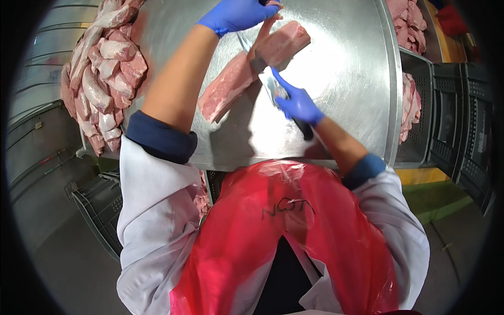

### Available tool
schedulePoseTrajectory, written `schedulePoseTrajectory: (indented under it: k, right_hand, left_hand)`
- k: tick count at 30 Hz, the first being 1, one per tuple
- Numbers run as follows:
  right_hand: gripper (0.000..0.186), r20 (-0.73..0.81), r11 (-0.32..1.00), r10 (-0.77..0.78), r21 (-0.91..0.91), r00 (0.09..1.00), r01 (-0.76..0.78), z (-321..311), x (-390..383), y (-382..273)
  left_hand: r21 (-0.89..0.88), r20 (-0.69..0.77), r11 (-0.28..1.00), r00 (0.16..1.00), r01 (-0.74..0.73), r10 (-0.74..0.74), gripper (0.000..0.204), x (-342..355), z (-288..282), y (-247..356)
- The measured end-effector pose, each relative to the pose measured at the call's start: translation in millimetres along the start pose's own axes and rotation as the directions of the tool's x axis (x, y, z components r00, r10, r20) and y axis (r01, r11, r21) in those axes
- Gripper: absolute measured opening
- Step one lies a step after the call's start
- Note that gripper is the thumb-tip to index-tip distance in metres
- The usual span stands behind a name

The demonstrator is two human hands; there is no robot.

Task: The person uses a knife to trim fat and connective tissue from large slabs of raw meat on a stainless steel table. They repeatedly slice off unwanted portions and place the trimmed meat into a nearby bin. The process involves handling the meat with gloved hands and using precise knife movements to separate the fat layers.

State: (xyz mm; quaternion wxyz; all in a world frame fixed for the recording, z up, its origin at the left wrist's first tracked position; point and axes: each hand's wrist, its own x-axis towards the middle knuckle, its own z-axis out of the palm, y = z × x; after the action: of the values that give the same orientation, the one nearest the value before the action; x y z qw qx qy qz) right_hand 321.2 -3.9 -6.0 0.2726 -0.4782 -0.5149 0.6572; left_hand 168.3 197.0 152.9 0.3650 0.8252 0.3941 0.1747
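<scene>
A long pale-pink pork loin (pixel 231 86) lies slantwise on the steel table (pixel 346 126). At its far side my left hand (pixel 236 16), in a blue glove, grips a thin strip of meat (pixel 266 30) and pulls it up from the loin; the fingertips are partly cut off by the picture's top edge. My right hand (pixel 298 104), gloved in blue too, is closed round the black handle of a knife (pixel 268 86). The blade runs up and left across the loin, and its tip shows beyond the strip. Exactly how deep the edge sits in the meat is hidden.
A big heap of meat pieces (pixel 107 73) covers the table's left side. Past the raised right rim stand containers with more cuts (pixel 408 26) and dark plastic crates (pixel 457 115). Another dark crate (pixel 100 205) is low at the left. A red plastic apron (pixel 283 210) covers my front.
</scene>
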Motion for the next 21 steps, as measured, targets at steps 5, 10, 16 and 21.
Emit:
schedulePoseTrajectory:
  k: [5,10,16,21]
  right_hand:
    - [0.074,-0.062,0.997,-0.023,-0.072,0.998,0.018,22,57,-25]
    - [0.071,-0.001,0.999,-0.019,-0.032,1.0,0.019,49,-7,17]
    - [0.07,0.04,0.95,0.049,-0.311,0.998,-0.034,61,28,-20]
    - [0.067,0.09,0.898,0.069,-0.439,0.994,-0.022,64,-6,10]
  left_hand:
    - [0.032,-0.03,0.999,0.999,-0.035,0.036,0.011,-16,-11,22]
    - [-0.097,-0.148,0.991,0.986,-0.093,0.078,0.01,-30,-30,18]
    - [-0.009,-0.235,0.986,0.959,-0.166,0.16,0.011,-68,-62,42]
    - [-0.035,-0.312,0.979,0.933,-0.201,0.181,0.007,-109,-98,59]
